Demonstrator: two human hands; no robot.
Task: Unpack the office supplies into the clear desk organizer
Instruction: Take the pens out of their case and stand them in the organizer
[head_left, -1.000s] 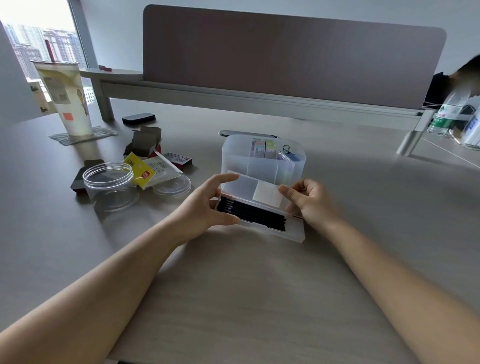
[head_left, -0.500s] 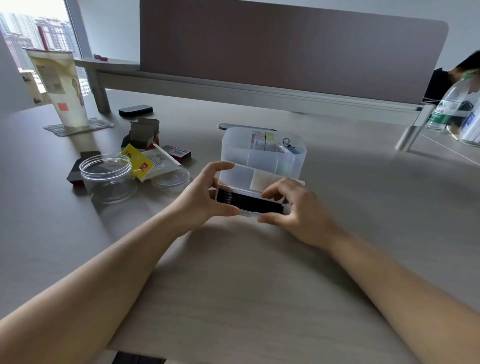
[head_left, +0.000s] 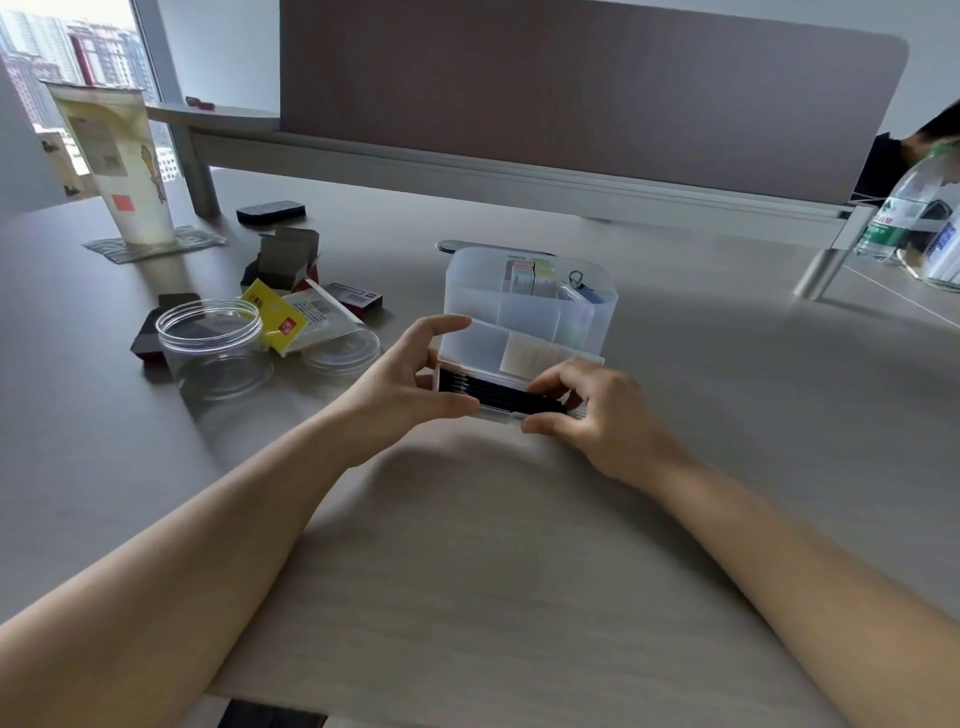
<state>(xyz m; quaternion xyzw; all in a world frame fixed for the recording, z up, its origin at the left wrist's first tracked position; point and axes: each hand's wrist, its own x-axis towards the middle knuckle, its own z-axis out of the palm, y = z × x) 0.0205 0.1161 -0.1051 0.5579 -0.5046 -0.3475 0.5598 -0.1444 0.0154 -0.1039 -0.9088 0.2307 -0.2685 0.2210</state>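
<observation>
- Desk (head_left: 467, 597): big light wood top, everything sits on it, both forearms come in from the near edge.
- Clear desk organizer (head_left: 524, 306): frosted plastic, centre of the desk, just behind the hands. Back compartments already hold pastel sticky-note packs (head_left: 530, 275) and a binder clip (head_left: 575, 279) on the right. Front shallow tray looks bare apart from a pale label, hard to be sure.
- Paper cup (head_left: 122, 166): tall, far left on a coaster, not part of the job.
- Clear jar (head_left: 210, 338): open and looks emptied, its lid (head_left: 340, 349) flat just beside it. Judged done.
- Yellow packet (head_left: 275, 317) and opened small boxes (head_left: 291, 257): loose pile left of the organizer, look like spent wrapping; can't tell if anything is left inside.
- Pen case (head_left: 493, 397): clear flat box with black pens, held right against the organizer's front, lid up.
- Left hand (head_left: 400, 395): half-curled, thumb and fingers clamp the case's left end.
- Right hand (head_left: 597, 410): curled over the case's right end, fingertips on the pens, seemingly about to pull them; firm grip on any pen can't be told.
- Progress call: well past halfway; pens are what's left to move in.
</observation>
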